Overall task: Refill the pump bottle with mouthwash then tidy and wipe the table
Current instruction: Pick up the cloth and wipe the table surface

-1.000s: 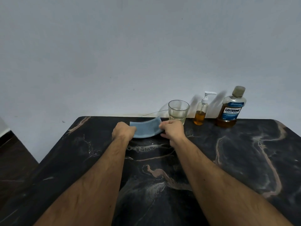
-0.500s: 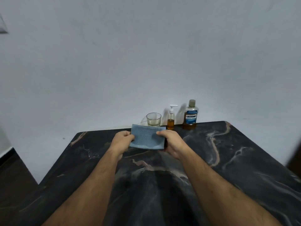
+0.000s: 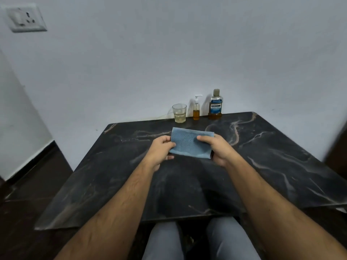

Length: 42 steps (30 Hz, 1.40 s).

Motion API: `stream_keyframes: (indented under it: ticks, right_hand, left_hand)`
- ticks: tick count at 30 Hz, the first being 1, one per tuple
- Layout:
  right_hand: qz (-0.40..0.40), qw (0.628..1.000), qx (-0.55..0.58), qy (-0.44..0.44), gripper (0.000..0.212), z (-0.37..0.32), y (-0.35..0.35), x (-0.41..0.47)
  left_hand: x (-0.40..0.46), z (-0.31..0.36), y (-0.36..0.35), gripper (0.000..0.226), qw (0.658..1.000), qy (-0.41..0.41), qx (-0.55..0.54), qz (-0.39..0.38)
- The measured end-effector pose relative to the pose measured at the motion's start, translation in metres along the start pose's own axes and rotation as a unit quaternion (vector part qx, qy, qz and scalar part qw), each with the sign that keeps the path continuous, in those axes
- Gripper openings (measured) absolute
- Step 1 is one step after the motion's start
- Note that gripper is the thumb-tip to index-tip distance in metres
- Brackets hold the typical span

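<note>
Right now I have the blue cloth (image 3: 190, 143) stretched between both hands above the middle of the table (image 3: 281, 156), clear of its surface as far as I can judge. My left hand (image 3: 161, 149) pinches its short edge at nine o'clock, thumb on top; my right hand (image 3: 217, 149) clamps the opposite edge at three o'clock, thumb laid over the upper face and fingers curled beneath. The cloth's long axis runs nine to three, straight across me, so neither hand is nearer to it; both are already on it.

It is a folded rectangle, thin and limp, with a dimpled, woven-looking face, and it sags a little between my grips. The tabletop is dark polished stone with pale veins, hard and slick, so I judge the cloth will glide easily once pressed flat.

At twelve o'clock from the cloth, lined up against the wall, stand the drinking glass (image 3: 179, 113) with a little pale liquid, the pump bottle (image 3: 196, 108) partly filled with amber mouthwash, and the Listerine bottle (image 3: 215, 105), capped. They are near each other but apart.

The refill seems done and the bottles set back, so wiping looks to be next: lower the cloth and sweep, staying short of that row so nothing gets knocked.
</note>
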State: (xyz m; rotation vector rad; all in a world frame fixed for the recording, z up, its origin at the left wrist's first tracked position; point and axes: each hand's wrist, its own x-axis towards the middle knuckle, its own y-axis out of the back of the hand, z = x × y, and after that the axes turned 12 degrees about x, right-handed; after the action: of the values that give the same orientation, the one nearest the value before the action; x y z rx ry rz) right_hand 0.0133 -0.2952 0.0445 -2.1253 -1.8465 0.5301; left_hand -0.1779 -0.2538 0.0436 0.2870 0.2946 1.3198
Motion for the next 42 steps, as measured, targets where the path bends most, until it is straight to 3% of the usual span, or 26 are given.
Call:
stream_keyframes:
  ticks: [5,14,18,20,24,26,29,35,40,42]
  right_hand:
    - [-0.045,0.992,0.111,-0.042,0.032,0.008,0.005,-0.047]
    - [-0.040,0.989,0.120,-0.077,0.039,0.049,0.005,-0.082]
    - [0.044,0.999,0.007,0.005,0.013,0.061,0.002,-0.082]
    - [0.069,0.990,-0.097,0.075,0.014,0.061,0.001,-0.083]
    - [0.057,0.921,-0.321,0.213,0.014,0.063,-0.008,-0.089]
    - [0.040,0.873,-0.421,0.244,0.019,0.069,-0.016,-0.094]
    - [-0.032,0.833,-0.484,0.265,0.027,0.084,-0.020,-0.102]
    - [-0.229,0.775,-0.548,0.216,0.043,0.124,-0.017,-0.125]
    - [-0.314,0.653,-0.678,0.125,0.069,0.128,-0.038,-0.120]
    - [-0.333,0.626,-0.699,0.095,0.078,0.123,-0.050,-0.114]
  left_hand:
    - [-0.039,-0.016,-0.009,0.014,0.998,-0.008,-0.062,-0.016]
    - [-0.083,-0.054,-0.002,0.019,0.998,-0.033,-0.061,0.007]
    - [-0.082,-0.073,0.027,0.017,0.994,-0.035,-0.013,0.098]
    - [-0.079,-0.085,0.047,0.014,0.981,-0.053,0.077,0.168]
    - [-0.079,-0.105,0.076,0.015,0.944,-0.041,0.232,0.232]
    - [-0.076,-0.112,0.085,0.020,0.926,-0.038,0.290,0.238]
    - [-0.073,-0.119,0.094,0.027,0.909,-0.027,0.349,0.227]
    - [-0.067,-0.135,0.113,0.035,0.894,-0.007,0.395,0.210]
    - [-0.057,-0.146,0.127,0.039,0.875,0.013,0.436,0.211]
    - [-0.051,-0.152,0.134,0.044,0.868,0.034,0.454,0.201]
